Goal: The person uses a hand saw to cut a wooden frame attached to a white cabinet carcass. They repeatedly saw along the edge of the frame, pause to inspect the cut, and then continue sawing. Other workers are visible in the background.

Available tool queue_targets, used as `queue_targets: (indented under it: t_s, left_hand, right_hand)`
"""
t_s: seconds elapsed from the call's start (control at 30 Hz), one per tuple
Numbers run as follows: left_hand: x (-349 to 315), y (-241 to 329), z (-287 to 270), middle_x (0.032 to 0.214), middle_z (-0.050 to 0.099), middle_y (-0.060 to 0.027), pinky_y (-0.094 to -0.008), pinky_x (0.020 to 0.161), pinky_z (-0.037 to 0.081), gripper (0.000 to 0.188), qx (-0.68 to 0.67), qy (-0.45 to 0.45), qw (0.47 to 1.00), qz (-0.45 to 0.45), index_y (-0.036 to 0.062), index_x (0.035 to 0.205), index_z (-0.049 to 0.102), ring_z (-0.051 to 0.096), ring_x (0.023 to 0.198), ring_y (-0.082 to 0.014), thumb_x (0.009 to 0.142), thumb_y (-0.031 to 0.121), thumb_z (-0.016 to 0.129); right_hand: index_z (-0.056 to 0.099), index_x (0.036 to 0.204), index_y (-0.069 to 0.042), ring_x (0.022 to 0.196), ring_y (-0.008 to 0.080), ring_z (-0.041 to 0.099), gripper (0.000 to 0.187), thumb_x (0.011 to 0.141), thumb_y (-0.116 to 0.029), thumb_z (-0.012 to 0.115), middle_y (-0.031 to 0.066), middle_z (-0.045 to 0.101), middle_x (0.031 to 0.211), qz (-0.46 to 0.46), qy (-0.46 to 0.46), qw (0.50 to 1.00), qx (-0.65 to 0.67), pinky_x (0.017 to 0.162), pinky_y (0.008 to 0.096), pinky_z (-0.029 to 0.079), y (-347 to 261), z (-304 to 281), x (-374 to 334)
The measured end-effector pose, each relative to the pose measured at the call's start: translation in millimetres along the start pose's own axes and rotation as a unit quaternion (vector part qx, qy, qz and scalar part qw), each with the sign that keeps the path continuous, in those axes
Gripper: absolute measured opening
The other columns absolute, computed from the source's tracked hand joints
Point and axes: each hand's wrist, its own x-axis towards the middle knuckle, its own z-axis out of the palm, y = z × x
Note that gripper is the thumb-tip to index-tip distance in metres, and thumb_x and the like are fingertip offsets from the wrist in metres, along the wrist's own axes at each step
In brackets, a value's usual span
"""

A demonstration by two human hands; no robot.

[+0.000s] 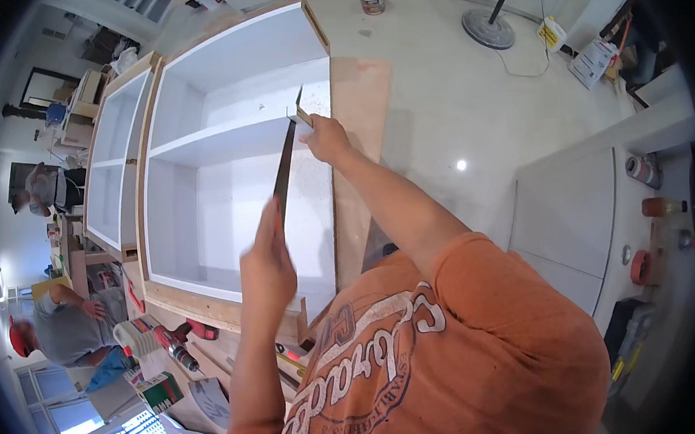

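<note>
My left hand [269,273] is closed around the handle of what looks like a handsaw. Its long dark blade [285,165] tapers away from me; the teeth cannot be made out. The blade crosses the free end of a white shelf board [235,136], and its tip shows beyond the board. At that same end, my right hand [329,138] grips the board [303,122], close beside the blade. This board divides a large white open cabinet [243,199] that lies with its open face up in front of me. Wood strips edge the cabinet frame.
A second white cabinet frame [113,164] lies left. Beyond, a red drill [176,347], a white jug [137,336] and a green box [159,391] sit near a co-worker [76,329]; another person [47,187] stands farther off. A bucket [371,1] and fan base [488,29] stand on the floor.
</note>
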Motion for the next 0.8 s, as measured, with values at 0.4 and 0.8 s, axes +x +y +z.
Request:
queue_targets:
  t_s: [0.4, 0.8]
  left_hand:
    - [-27, 57, -11, 0.120, 0.064, -0.0320, -0.0478, 0.086, 0.055, 0.050, 0.054, 0.020, 0.998, -0.011, 0.0059, 0.146, 0.047, 0.064, 0.107, -0.0478, 0.098, -0.004, 0.047]
    - [86, 10, 56, 0.117, 0.068, -0.0288, -0.0463, 0.083, 0.054, 0.049, -0.074, 0.051, 0.991, -0.102, 0.0103, 0.151, 0.043, 0.068, 0.101, -0.0459, 0.103, 0.008, 0.048]
  right_hand:
    - [0.065, 0.104, 0.000, 0.098, 0.0433, 0.067, 0.034, 0.085, -0.025, 0.077, 0.0261, 0.070, 0.100, -0.022, 0.013, 1.000, -0.007, 0.085, 0.0474, 0.052, 0, -14, 7]
    - [0.064, 0.104, -0.001, 0.100, 0.0411, 0.068, 0.032, 0.085, -0.024, 0.077, 0.0241, 0.071, 0.101, -0.020, -0.001, 0.999, -0.030, 0.087, 0.0488, 0.053, -13, -6, -1]
